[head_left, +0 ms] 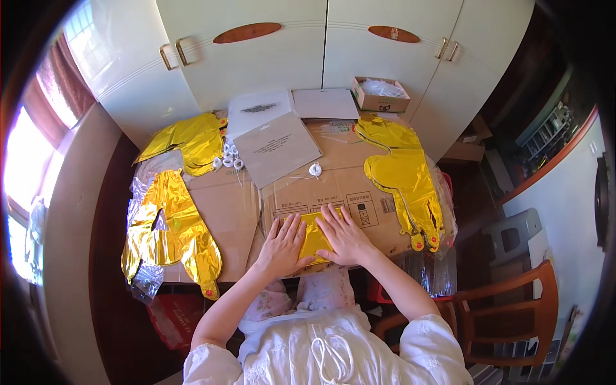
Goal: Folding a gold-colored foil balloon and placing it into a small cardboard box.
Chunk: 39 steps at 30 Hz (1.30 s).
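A small folded gold foil balloon (314, 236) lies near the front edge of a cardboard-covered table (359, 186). My left hand (283, 246) rests flat on its left part with fingers spread. Pressed flat on its right part is my right hand (344, 235), fingers also apart. Only a strip of gold foil shows between the two hands.
Gold foil balloons lie flat at the left front (170, 231), back left (189, 138) and right (404, 173). Grey envelopes (276, 149), white ribbon spools (230, 159), one spool (315, 169) and a small cardboard box (380, 95) sit behind. White cupboards stand beyond; a wooden chair (507, 314) is right.
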Each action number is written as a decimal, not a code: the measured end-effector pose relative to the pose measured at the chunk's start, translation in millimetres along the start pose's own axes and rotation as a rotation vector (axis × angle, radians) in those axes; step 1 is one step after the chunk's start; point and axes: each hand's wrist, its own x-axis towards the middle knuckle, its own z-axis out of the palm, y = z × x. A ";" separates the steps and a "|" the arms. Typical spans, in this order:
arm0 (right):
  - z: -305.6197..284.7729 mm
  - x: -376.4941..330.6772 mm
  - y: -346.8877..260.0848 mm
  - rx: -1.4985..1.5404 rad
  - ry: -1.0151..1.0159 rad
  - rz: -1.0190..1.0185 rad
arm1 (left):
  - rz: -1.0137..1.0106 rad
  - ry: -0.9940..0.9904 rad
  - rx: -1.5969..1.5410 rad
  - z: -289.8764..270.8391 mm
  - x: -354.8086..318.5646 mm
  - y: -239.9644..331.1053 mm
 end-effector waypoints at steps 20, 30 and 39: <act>-27.2 4.6 6.4 -0.188 -0.189 -0.040 | -0.016 -0.098 0.015 -15.0 7.2 2.9; -30.2 5.9 7.6 -0.180 -0.197 -0.026 | -0.175 0.071 -0.098 12.2 14.1 28.5; -32.2 -6.2 31.2 -0.060 -0.232 -0.030 | -0.244 0.008 -0.078 6.3 8.8 29.0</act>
